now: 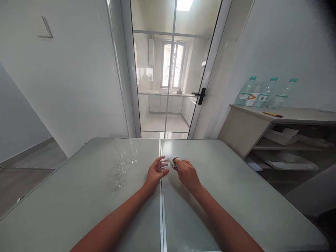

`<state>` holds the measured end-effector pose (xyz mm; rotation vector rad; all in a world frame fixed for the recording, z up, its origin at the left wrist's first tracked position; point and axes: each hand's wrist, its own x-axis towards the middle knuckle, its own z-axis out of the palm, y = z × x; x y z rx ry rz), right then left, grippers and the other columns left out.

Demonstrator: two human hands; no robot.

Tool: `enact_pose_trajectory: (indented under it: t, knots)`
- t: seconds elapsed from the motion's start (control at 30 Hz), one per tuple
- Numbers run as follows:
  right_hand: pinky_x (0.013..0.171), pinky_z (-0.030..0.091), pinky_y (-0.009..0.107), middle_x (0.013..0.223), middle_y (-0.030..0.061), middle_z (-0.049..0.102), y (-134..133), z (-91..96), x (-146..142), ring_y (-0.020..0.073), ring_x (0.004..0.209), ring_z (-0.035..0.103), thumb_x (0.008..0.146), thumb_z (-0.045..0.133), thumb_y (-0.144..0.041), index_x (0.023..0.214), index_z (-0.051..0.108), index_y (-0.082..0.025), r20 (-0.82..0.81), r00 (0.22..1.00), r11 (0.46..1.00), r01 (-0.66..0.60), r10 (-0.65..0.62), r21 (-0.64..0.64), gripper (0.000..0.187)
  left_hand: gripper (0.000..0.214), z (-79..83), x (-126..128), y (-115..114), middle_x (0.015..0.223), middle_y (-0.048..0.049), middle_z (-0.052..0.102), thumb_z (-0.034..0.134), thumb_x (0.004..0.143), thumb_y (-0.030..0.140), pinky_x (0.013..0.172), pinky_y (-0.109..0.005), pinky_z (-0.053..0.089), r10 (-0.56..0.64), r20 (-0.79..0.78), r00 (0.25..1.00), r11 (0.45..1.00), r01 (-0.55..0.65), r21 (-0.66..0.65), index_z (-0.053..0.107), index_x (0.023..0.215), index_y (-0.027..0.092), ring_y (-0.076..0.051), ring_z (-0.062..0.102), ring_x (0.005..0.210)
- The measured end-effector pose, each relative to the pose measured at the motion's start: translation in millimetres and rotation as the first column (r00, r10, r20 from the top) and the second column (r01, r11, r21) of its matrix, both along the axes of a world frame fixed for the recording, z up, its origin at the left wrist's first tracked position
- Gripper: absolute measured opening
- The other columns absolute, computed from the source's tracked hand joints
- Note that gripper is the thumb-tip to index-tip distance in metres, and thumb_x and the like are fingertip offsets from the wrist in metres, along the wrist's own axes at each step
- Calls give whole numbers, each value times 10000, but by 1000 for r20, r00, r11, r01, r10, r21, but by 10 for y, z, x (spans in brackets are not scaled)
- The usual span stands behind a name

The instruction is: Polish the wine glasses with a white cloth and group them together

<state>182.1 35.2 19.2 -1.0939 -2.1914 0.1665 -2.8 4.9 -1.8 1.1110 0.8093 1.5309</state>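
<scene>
Over the middle seam of the grey table (pixel 223 189), my left hand (pixel 154 173) curls its fingers round a small clear glass (pixel 164 163). Against that glass my right hand (pixel 187 173) pinches a white cloth (pixel 172 161). To the left of my hands three clear stemmed glasses stand upright on the table: one at the back (pixel 133 154), one in the middle (pixel 122 161) and one nearest me (pixel 118 176).
A glass sliding door (pixel 170 70) with a black handle (pixel 201 95) rises behind the table, with a kitchen beyond it. At the right a wooden shelf unit (pixel 283 133) carries three plastic bottles (pixel 265 92), a pen and papers.
</scene>
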Motion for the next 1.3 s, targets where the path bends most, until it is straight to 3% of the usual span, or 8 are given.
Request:
enact_pose_trajectory:
  t: [0.13, 0.23, 0.33, 0.5, 0.8, 0.97, 1.13, 1.3]
  knots:
    - [851, 487, 338, 1004, 74, 727, 39, 49, 138, 226, 885, 656, 988, 465, -308, 1167, 630, -224, -314, 948, 997, 28, -51, -78, 257, 540, 27, 13, -32, 1287, -126, 655, 880, 685, 255, 970, -416, 511, -40, 2, 999, 999, 40, -14, 637, 1165, 220, -275, 662, 1094]
    - [770, 498, 295, 1025, 80, 701, 78, 54, 200, 213, 869, 639, 977, 467, -474, 1242, 573, -191, -627, 708, 946, 237, -324, -221, 402, 539, 28, 17, -38, 1297, -131, 653, 886, 674, 253, 1003, -445, 499, -15, 23, 1000, 1000, 15, -12, 636, 1150, 217, -288, 662, 1114]
    - [775, 516, 294, 1069, 93, 696, 122, 28, 197, 216, 904, 651, 955, 445, -574, 1241, 581, -184, -735, 581, 925, 92, -350, -368, 502, 532, 27, 19, -40, 1303, -133, 646, 878, 686, 252, 1022, -463, 492, 15, 56, 998, 1000, -14, -16, 616, 1147, 216, -300, 653, 1149]
    - [852, 539, 346, 1235, 107, 687, 126, -12, 103, 268, 1081, 657, 921, 483, -610, 1291, 620, -194, -723, 661, 855, -243, -200, -459, 573, 539, 27, 4, -33, 1291, -133, 660, 865, 709, 253, 1051, -465, 472, 59, 82, 995, 998, -56, -39, 587, 1169, 212, -294, 662, 1154]
    - [825, 537, 380, 1093, 112, 752, 94, 33, 163, 274, 915, 699, 768, 699, -387, 1072, 730, -170, -571, 752, 924, 131, -329, -360, 374, 582, 55, 22, -44, 1295, -136, 659, 897, 653, 222, 1043, -466, 483, 44, 66, 997, 999, -45, 6, 588, 1146, 213, -304, 662, 1157]
    - [835, 538, 370, 1190, 116, 719, 117, -52, 133, 267, 995, 685, 787, 667, -396, 1188, 685, -175, -607, 752, 924, 4, -255, -383, 459, 568, 71, 30, -58, 1317, -128, 648, 893, 655, 217, 1052, -465, 473, 47, 81, 996, 998, -49, 30, 600, 1142, 223, -306, 650, 1178]
    - [716, 531, 348, 942, 84, 756, 126, -96, 128, 237, 756, 672, 703, 710, -384, 1005, 705, -162, -519, 765, 900, 181, -382, -397, 375, 571, 47, 70, -49, 1289, -121, 659, 909, 616, 184, 1054, -479, 466, 23, 52, 998, 998, -26, 62, 615, 1104, 222, -304, 646, 1178]
    - [796, 531, 351, 1108, 101, 727, 109, -82, 102, 242, 893, 679, 777, 637, -375, 1131, 661, -175, -569, 761, 928, 117, -313, -354, 407, 568, 55, 80, -67, 1294, -118, 655, 900, 628, 173, 1052, -482, 469, 15, 27, 1000, 998, -17, 66, 610, 1113, 227, -305, 642, 1184]
